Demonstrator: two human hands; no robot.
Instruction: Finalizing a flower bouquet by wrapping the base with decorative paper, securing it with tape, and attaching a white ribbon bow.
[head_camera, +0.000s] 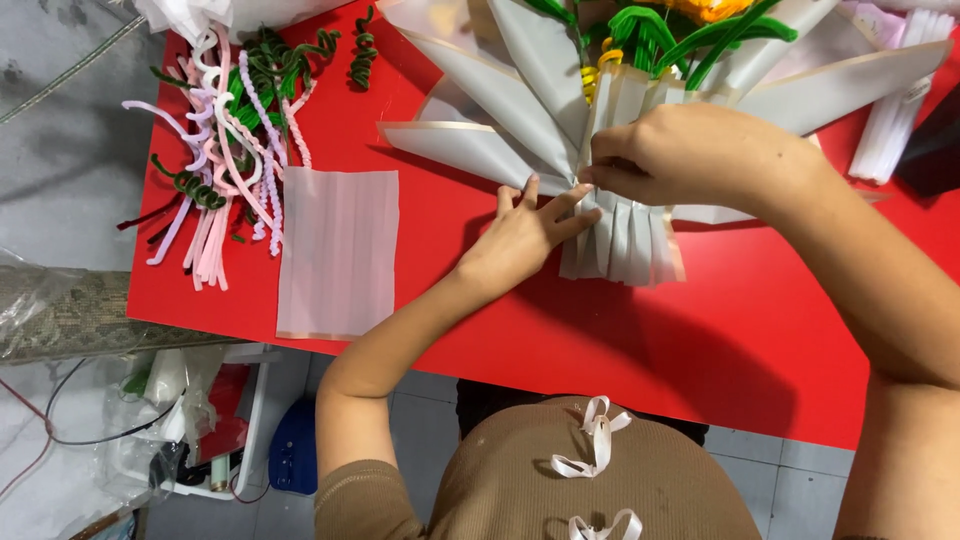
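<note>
Your left hand (520, 235) lay flat, fingers spread, pressing the pleated translucent wrapping (625, 235) against the red table (700, 330), while your right hand (680, 155) pinched the gathered waist of that wrapping just below the green stems (650, 30). You did well to keep the pleats even and the pinch tight. The blooms were cut off at the top edge, and your right fingertips were hidden.

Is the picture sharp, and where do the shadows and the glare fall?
Head view: mostly sharp, even light; the left hand and right hand look crisp on the pleated wrapping paper; soft shadows lie under both arms on the red table; faint sheen on the table near the pipe cleaners.
</note>
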